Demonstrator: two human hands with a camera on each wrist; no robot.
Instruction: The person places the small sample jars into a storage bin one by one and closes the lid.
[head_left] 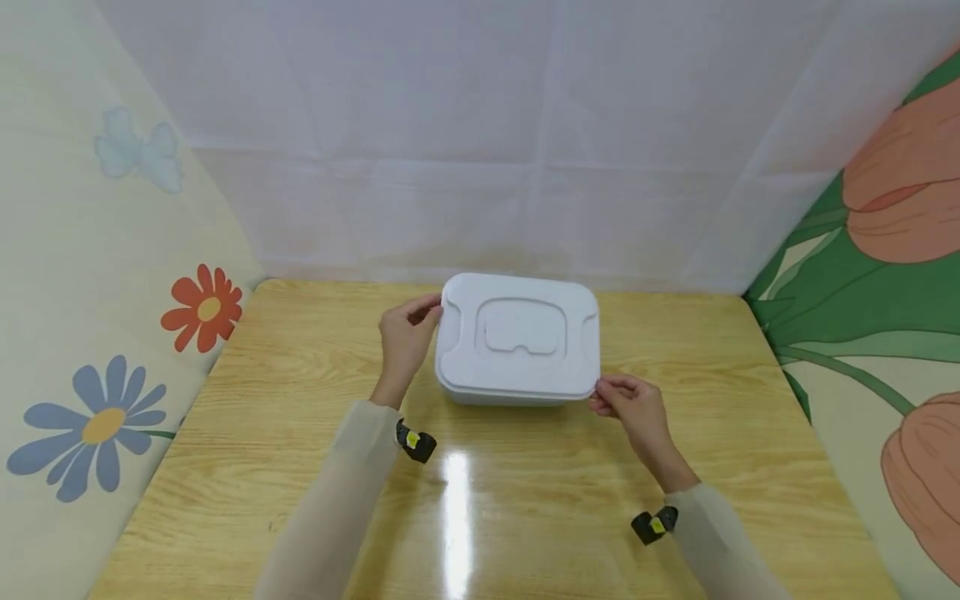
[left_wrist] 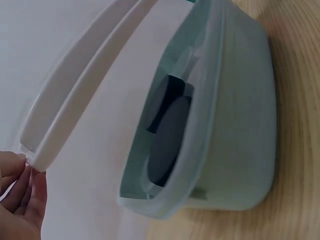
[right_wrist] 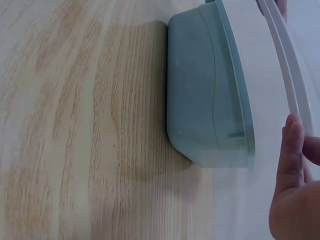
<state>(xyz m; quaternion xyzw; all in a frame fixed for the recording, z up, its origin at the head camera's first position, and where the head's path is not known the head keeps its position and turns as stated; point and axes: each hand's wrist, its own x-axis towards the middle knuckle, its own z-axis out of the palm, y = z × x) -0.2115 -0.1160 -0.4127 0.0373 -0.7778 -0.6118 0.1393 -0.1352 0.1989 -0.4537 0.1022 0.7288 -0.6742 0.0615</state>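
Note:
A white lid (head_left: 521, 333) with a raised centre panel is held level above a pale green plastic box (left_wrist: 240, 115). In both wrist views a gap shows between lid and box rim. My left hand (head_left: 406, 337) pinches the lid's left edge between thumb and fingers. At the near right corner of the lid, my right hand (head_left: 633, 408) pinches the edge too. Dark rounded objects (left_wrist: 170, 140) lie inside the box; their kind cannot be made out. From the head view the lid covers nearly all of the box.
The box stands on a wood-grain table (head_left: 525, 500), near its back edge. A white cloth (head_left: 480, 150) hangs behind it. Flower-printed panels (head_left: 97, 333) flank the table on the left and right. Each wrist wears a small black camera (head_left: 416, 442).

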